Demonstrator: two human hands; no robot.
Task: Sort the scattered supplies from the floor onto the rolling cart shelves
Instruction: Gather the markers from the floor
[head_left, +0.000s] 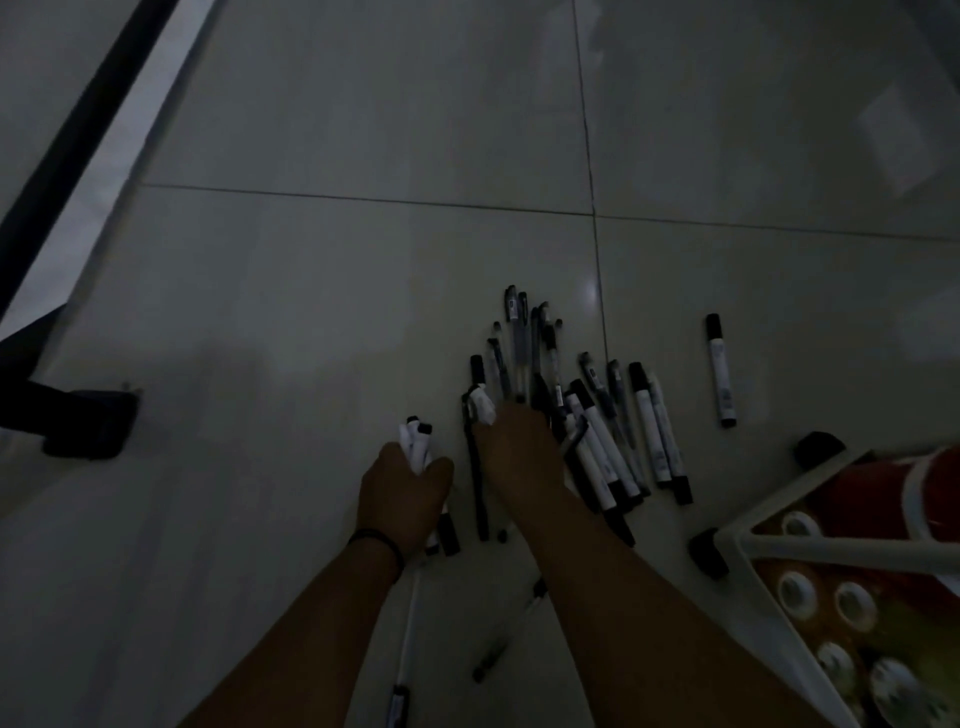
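Left hand (402, 493) grip closed round a bundle of markers (415, 439); right hand (519, 452) grip curled on another marker (480, 405). Gather the pile (597, 415) beside that grip, caps aligned.

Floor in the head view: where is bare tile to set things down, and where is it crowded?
Bare tile lies beyond the pen pile and left of the left hand, out to the dark furniture foot. A narrow strip separates the pile from the lone marker. It is crowded around the right hand and toward the cart.
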